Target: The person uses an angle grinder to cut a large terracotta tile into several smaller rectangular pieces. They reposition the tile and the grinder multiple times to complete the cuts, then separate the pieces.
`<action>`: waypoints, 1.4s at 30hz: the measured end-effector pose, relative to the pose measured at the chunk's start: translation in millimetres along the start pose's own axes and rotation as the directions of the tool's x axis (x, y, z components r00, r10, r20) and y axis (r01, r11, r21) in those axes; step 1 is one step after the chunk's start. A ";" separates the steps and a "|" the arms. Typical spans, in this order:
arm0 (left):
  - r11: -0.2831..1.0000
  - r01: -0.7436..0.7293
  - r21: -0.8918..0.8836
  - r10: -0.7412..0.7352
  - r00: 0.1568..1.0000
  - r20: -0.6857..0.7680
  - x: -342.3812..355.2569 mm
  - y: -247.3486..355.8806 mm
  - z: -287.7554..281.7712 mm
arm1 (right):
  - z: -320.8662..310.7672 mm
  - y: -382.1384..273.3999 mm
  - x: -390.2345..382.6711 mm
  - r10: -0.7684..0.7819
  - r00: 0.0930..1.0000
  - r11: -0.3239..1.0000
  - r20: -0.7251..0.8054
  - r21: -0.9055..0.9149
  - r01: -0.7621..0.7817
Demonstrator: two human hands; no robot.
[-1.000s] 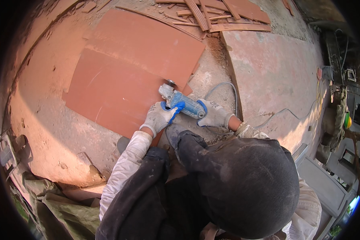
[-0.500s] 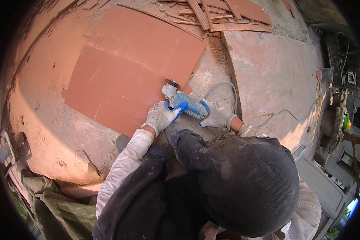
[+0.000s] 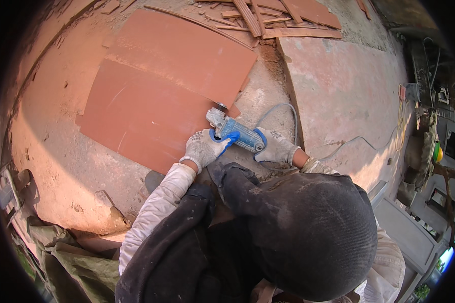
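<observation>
A blue angle grinder (image 3: 241,134) with a grey metal head lies across between my hands. Its dark disc (image 3: 219,106) sits at the right part of a large red-brown tile (image 3: 141,108). My left hand (image 3: 203,147), in a white knit glove with blue palm, is closed round the grinder near its head. At the rear end of the body, my right hand (image 3: 277,145) in a matching glove grips it. A grey cord (image 3: 294,118) loops away behind the tool. Whether the disc touches the tile I cannot make out.
Another red-brown tile (image 3: 179,48) adjoins the first on its far side. Cut tile strips (image 3: 293,33) are heaped at the far right. A raised concrete slab (image 3: 346,91) stands to the right, with cord across it. Green tarpaulin (image 3: 76,262) hangs at lower left; a broken chunk (image 3: 111,209) lies nearby.
Both hands keep their grip on the grinder. The tool and its disc sit slightly nearer me and further right against the tile; the whole view has shifted a little left.
</observation>
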State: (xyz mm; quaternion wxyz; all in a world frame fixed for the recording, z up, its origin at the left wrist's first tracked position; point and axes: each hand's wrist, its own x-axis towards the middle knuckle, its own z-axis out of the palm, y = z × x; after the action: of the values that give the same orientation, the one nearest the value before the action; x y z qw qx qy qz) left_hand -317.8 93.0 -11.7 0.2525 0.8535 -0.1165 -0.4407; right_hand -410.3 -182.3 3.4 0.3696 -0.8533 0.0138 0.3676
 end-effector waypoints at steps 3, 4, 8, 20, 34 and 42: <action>0.999 -0.033 -0.006 0.033 0.999 0.005 -1.9 2.7 -1.8 | -1.4 -1.6 -2.1 0.000 1.000 1.000 0.003 -0.017 0.000; 1.000 -0.025 0.001 0.024 0.999 0.034 -2.6 3.8 -3.2 | -1.6 -2.0 -2.6 0.001 1.000 1.000 0.002 -0.022 -0.001; 1.000 -0.025 0.013 0.024 0.999 0.029 -6.4 9.4 -5.2 | -1.9 -2.9 -3.8 0.035 0.999 0.998 0.019 -0.047 -0.034; 0.995 -0.065 0.076 0.061 0.997 0.048 -12.8 17.7 -7.5 | 1.9 6.0 -13.7 0.047 0.999 0.999 0.013 -0.022 -0.046; 0.990 -0.078 0.115 0.071 0.995 0.065 -7.4 19.6 0.3 | 3.9 14.1 -17.2 0.018 1.000 1.000 0.014 0.013 -0.018; 0.994 -0.082 0.075 0.076 0.994 0.074 -8.9 22.1 -4.0 | 7.2 22.0 -11.1 0.005 1.000 1.000 0.023 0.010 -0.005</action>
State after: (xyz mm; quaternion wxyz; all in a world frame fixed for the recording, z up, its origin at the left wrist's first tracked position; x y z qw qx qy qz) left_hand -319.2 79.5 8.2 0.2319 0.8411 -0.1762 -0.4558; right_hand -429.3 -196.4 -6.4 0.3733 -0.8470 0.0134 0.3783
